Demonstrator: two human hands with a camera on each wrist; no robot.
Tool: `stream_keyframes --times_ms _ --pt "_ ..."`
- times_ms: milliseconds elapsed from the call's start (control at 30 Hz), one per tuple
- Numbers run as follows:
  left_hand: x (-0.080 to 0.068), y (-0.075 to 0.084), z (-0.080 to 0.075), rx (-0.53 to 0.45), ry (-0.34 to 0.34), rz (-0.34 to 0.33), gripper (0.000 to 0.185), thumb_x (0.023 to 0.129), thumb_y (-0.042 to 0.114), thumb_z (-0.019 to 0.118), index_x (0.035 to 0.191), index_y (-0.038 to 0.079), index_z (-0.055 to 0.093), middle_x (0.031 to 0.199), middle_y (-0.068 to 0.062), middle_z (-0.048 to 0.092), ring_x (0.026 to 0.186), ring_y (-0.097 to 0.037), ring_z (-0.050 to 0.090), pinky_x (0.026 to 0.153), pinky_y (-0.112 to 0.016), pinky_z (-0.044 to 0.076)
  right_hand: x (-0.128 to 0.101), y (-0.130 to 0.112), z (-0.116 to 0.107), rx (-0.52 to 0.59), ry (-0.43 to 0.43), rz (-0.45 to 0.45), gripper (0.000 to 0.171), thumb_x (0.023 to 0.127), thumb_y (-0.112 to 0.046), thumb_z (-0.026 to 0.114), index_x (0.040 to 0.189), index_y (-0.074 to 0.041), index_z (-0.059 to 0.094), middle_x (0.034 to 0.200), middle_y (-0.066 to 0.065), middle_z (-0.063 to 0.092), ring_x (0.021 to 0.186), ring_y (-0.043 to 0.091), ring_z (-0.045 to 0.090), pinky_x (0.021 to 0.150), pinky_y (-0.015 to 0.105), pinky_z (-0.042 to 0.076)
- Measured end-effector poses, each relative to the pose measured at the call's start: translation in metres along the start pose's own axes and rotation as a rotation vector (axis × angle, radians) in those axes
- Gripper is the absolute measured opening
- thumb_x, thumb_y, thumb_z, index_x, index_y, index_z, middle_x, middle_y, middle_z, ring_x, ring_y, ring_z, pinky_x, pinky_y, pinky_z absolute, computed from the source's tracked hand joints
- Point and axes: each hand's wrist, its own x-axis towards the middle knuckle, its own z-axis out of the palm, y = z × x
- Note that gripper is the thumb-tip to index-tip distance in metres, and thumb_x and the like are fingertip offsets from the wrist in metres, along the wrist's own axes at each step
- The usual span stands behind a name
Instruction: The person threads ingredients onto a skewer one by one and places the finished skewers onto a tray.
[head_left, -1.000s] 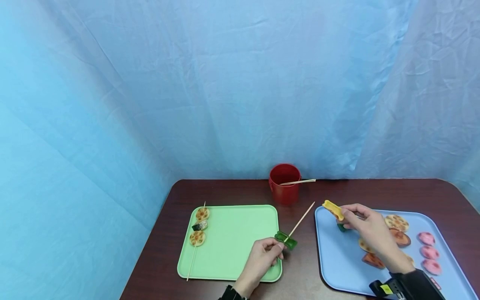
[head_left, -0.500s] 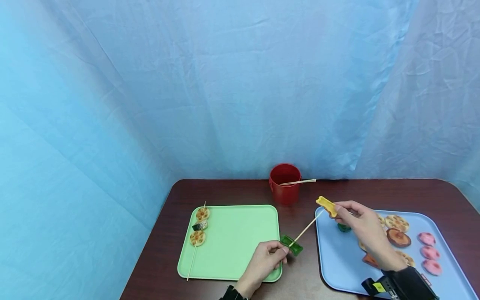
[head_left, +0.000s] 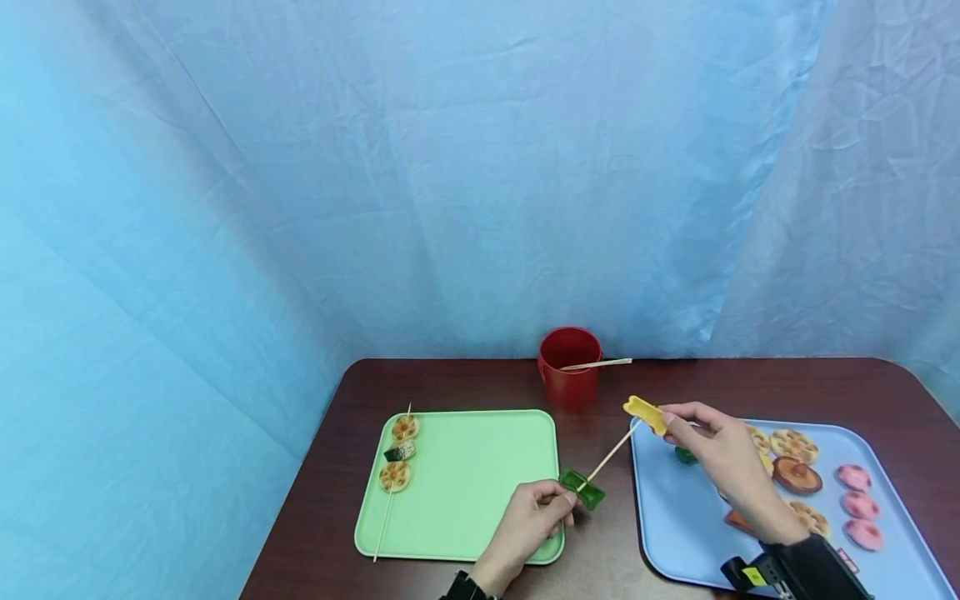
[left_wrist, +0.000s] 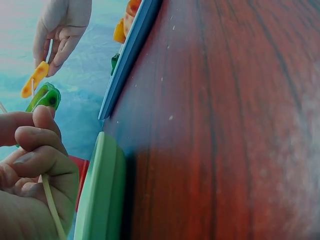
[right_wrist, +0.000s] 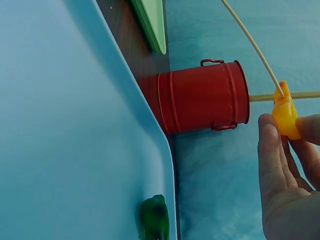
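My left hand (head_left: pixel 528 523) grips a wooden skewer (head_left: pixel 613 452) low down, behind a green pepper piece (head_left: pixel 582 489) threaded on it. The stick slants up to the right. Between thumb and fingers my right hand (head_left: pixel 723 458) pinches a yellow pepper piece (head_left: pixel 647 414) above the near corner of the blue tray (head_left: pixel 675 533). In the right wrist view the skewer's tip meets the yellow pepper piece (right_wrist: pixel 285 117); whether it has pierced it I cannot tell. The left wrist view shows the green pepper piece (left_wrist: pixel 46 96) just beyond my left fingertips.
On the green tray (head_left: pixel 480 467) lies a loaded skewer (head_left: pixel 400 451). A red bucket (head_left: pixel 570 379) with a stick leaning in it stands behind. The blue tray bears pink rounds (head_left: pixel 859 505), a brown round (head_left: pixel 797 476), pale lotus-like slices (head_left: pixel 793 446) and a green piece (head_left: pixel 686 456).
My right hand has moved left with the yellow pepper piece. My left hand has shifted slightly right, its skewer tilting lower, and the skewer's tip and the yellow piece have come together.
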Motion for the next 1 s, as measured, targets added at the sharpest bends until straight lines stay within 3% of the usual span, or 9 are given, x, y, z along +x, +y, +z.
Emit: stream_keyframes --times_ms 500,733,1000 --pt "0.001 0.003 0.006 -0.057 0.006 0.019 0.026 0.097 0.01 0.064 0.097 -0.016 0.068 0.066 0.006 0.06 0.051 -0.001 0.041 0.048 -0.015 0.031 -0.007 -0.003 0.005 0.028 -0.041 -0.052 0.048 0.101 -0.046 0.064 0.127 -0.006 0.07 0.125 0.015 0.07 0.097 0.02 0.073 0.078 0.03 0.058" --pt "0.003 0.006 0.01 -0.083 0.054 -0.014 0.028 0.096 0.013 0.067 0.098 -0.014 0.069 0.065 0.005 0.061 0.052 -0.003 0.043 0.049 -0.016 0.034 -0.008 -0.002 0.011 0.054 -0.047 -0.056 0.044 0.102 -0.042 0.066 0.122 -0.002 0.071 0.125 0.019 0.07 0.092 0.009 0.073 0.081 0.033 0.059" --pt "0.005 0.009 0.014 -0.067 0.094 -0.018 0.024 0.095 0.014 0.069 0.096 -0.011 0.07 0.065 0.004 0.061 0.053 -0.005 0.045 0.05 -0.017 0.037 -0.01 -0.001 0.022 0.096 -0.056 -0.032 0.041 0.101 -0.036 0.069 0.12 0.0 0.072 0.126 0.02 0.069 0.091 0.007 0.072 0.08 0.034 0.06"
